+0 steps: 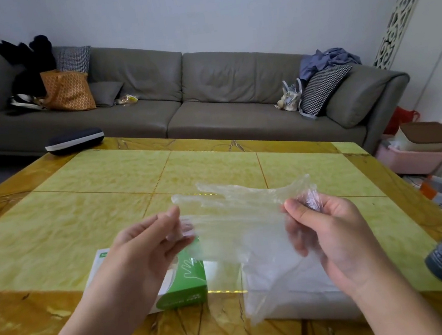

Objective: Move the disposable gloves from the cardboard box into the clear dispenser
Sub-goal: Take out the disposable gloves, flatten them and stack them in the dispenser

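Yellow table point(87, 210); left hand point(151, 246), right hand point(329, 232) pinch gloves point(242, 220) aloft.

The gloves point(237, 220) are thin clear plastic film, crinkled and faintly shiny. The box point(183, 281) is smooth printed cardboard (green and white). The table point(94, 203) top is polished, glossy yellow stone. The sofa point(206, 97) looks like matt grey leather.

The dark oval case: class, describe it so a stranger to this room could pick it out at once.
Start at the yellow-green tiled table in front of the grey sofa. Go to its far left corner, where the dark oval case lies flat at the edge. A pale band round its middle sets it apart from the green cardboard box nearer the hands.
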Demonstrator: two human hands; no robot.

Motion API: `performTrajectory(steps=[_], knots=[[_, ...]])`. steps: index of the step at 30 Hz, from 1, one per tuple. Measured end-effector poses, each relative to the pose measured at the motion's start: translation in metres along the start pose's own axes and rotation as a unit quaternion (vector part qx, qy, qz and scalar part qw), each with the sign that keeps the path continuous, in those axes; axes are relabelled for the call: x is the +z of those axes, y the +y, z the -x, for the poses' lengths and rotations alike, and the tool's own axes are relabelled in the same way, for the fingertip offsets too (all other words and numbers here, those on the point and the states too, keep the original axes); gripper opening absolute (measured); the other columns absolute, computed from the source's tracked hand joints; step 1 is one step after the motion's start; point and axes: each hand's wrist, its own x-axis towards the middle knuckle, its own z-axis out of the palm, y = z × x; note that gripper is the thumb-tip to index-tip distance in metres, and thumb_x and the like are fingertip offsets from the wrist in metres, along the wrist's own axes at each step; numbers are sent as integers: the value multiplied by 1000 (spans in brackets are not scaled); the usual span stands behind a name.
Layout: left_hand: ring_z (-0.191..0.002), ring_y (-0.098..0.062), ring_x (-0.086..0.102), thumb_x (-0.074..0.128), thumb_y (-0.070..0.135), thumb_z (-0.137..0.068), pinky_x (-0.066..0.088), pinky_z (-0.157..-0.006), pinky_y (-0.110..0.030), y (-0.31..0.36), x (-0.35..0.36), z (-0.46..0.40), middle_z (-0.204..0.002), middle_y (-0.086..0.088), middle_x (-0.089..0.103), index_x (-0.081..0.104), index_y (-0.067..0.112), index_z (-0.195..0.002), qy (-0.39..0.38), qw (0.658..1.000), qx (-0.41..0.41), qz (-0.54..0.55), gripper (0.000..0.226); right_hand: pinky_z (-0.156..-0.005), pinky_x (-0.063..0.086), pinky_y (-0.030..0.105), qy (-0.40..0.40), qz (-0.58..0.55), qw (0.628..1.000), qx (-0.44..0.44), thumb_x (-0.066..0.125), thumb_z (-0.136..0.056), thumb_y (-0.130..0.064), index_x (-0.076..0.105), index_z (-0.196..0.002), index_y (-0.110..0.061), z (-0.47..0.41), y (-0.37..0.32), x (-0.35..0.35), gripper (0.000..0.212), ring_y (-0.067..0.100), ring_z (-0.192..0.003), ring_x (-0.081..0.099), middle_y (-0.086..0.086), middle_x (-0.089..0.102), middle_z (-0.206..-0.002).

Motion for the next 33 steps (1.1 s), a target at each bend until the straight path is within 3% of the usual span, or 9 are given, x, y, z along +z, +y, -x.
performTrajectory(steps=[4,6,12,16,25,27,29,31,33], knots=[[-123,-19,67,71,51,-86,41,-110,-36,-7,10,9,-126,-4,74,76,15,-119,-82,986,-46,-141,50,-39,39,25,8,-19,1000,10,68,-97,-6,70,-88,7,0,2,2,16,23,-42,48,16,60,-64],[-109,-17,73,83,46,-84,51,-102,-34,-9,16,12,-114,-1,78,80,25,-111,-102,971,-70,-206,35,-39,38,23,8,-17,1000,10,68,-97,-6,70,-87,6,0,2,1,16,22,-41,47,15,60,-64],[-80,-26,61,84,37,-74,57,-72,-33,-9,11,5,-83,-14,60,75,4,-88,-43,990,-25,-129,37,-40,43,28,29,12,999,6,72,-96,-10,73,-88,4,-2,-3,-10,17,23,-47,54,15,65,-68],[-80,-24,66,77,48,-74,57,-69,-32,-7,25,10,-86,-14,69,80,6,-93,-18,989,24,-146,46,-43,44,32,56,36,998,-15,73,-98,-15,76,-90,0,-2,-11,-23,17,24,-51,57,11,69,-72],[-74,-17,66,68,25,-96,53,-70,-36,-17,72,11,-78,-4,74,81,21,-85,20,959,52,-278,18,-37,33,25,122,183,975,-1,71,-100,-23,70,-76,-2,-10,-6,-75,32,18,-40,48,6,62,-56],[-87,-8,66,72,32,-94,50,-78,-32,-22,75,13,-90,8,73,75,31,-94,84,913,119,-382,4,-38,34,25,112,240,964,3,68,-101,-21,63,-68,-1,-10,1,-82,39,21,-35,47,10,61,-50],[-102,-8,56,70,34,-93,45,-88,-32,-21,89,21,-105,17,61,63,33,-111,117,805,265,-518,18,-39,37,25,109,280,954,17,66,-101,-20,60,-68,3,-9,8,-85,40,22,-34,50,9,60,-47],[-110,-12,48,63,33,-97,41,-94,-30,-21,113,25,-114,13,53,60,27,-123,30,715,370,-593,27,-39,39,27,99,296,950,32,64,-99,-18,58,-71,9,-8,13,-84,40,20,-34,52,5,59,-45],[-120,-9,40,54,48,-99,39,-102,-27,-32,133,20,-127,16,44,50,33,-139,-85,679,306,-662,43,-38,42,29,86,318,944,36,63,-98,-16,57,-72,12,-6,14,-80,39,20,-35,55,5,60,-46]])
